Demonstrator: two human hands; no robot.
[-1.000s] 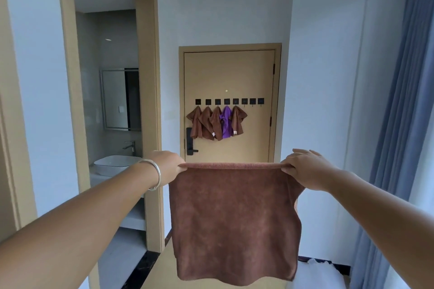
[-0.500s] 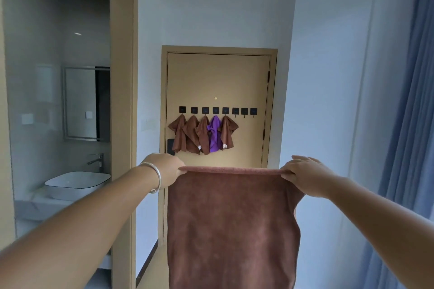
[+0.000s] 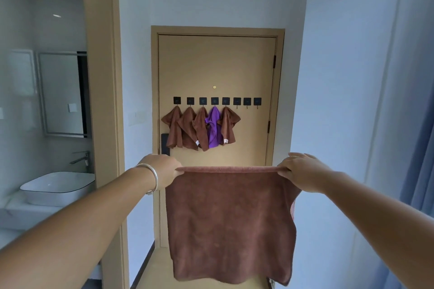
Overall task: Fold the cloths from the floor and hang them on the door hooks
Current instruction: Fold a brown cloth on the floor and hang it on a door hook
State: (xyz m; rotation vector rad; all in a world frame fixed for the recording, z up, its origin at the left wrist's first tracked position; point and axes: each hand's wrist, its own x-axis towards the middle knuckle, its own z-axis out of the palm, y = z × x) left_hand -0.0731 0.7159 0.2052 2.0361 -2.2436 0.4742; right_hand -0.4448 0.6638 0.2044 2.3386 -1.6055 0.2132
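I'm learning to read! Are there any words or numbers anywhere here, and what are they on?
No words or numbers can be read.
White tags on two hanging brown cloths: too small to read.
Black hook plates on the door: faint marks, too blurred to read.

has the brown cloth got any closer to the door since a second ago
Yes. The brown cloth, held by both hands, has moved toward the door, which now looms larger behind it.
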